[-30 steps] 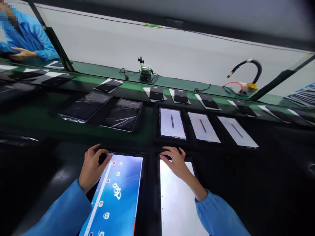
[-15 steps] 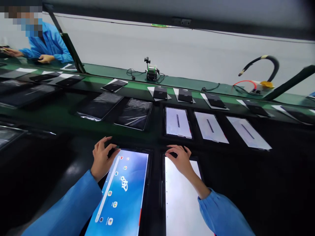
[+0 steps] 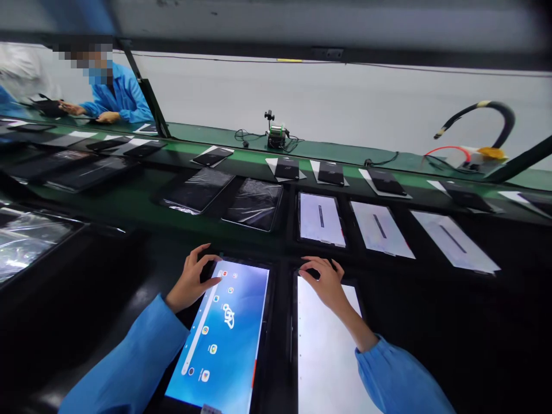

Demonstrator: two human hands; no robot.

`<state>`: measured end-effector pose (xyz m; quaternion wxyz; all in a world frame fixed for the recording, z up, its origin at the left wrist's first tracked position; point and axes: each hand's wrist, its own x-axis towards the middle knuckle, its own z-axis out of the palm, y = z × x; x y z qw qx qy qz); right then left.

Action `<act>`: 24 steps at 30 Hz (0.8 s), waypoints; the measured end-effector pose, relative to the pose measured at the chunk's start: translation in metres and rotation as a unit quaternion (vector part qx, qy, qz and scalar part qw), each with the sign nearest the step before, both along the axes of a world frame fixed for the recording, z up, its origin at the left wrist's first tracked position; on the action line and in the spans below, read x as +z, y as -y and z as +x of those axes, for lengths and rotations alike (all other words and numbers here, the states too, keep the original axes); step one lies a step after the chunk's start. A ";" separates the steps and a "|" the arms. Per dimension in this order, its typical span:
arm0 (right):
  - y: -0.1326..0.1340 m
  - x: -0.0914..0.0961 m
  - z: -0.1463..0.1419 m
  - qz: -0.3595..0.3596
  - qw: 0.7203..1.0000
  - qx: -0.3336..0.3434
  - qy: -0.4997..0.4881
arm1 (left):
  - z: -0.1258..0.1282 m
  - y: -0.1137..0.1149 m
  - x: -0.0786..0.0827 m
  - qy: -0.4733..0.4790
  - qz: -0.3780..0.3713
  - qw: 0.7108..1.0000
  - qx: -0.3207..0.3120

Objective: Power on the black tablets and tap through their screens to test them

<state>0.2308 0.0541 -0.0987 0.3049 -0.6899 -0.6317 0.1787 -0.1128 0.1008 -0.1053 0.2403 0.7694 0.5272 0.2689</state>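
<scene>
The left hand [image 3: 192, 280], in a blue sleeve, curls its fingers around the far left corner of a black-framed tablet with a lit blue home screen [image 3: 224, 333], thumb tip resting on the glass edge; it grips the corner rather than lying flat. This tablet lies on the dark work surface at about 6 o'clock in the head view, just left of centre. Just beside it, toward 5 o'clock, lies a second black-framed tablet showing a plain white screen [image 3: 328, 356]. The right hand [image 3: 326, 280] sits arched over this tablet's far edge, fingers bent and loosely spread, tips on the top bezel; whether it pinches anything cannot be told.

Beyond the hands, toward 12 o'clock, three more white-screened tablets with a dark bar [image 3: 321, 218] lie in a row, and to their left, two dark tablets wrapped in clear film [image 3: 254, 203]. A green conveyor belt [image 3: 142, 195] carries them. On the ledge behind sits a small clamp fixture with cables [image 3: 276, 135]. At 10 o'clock, another person in a blue coat [image 3: 121, 98] works at the line.
</scene>
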 end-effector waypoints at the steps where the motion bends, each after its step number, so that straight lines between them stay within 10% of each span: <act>1: 0.000 0.000 0.000 0.001 1.000 -0.002 0.000 | 0.000 0.000 0.000 0.001 0.000 1.000 0.001; 24: 0.001 -0.004 -0.002 0.037 0.999 0.012 0.028 | 0.010 -0.005 -0.005 -0.084 0.163 0.982 0.036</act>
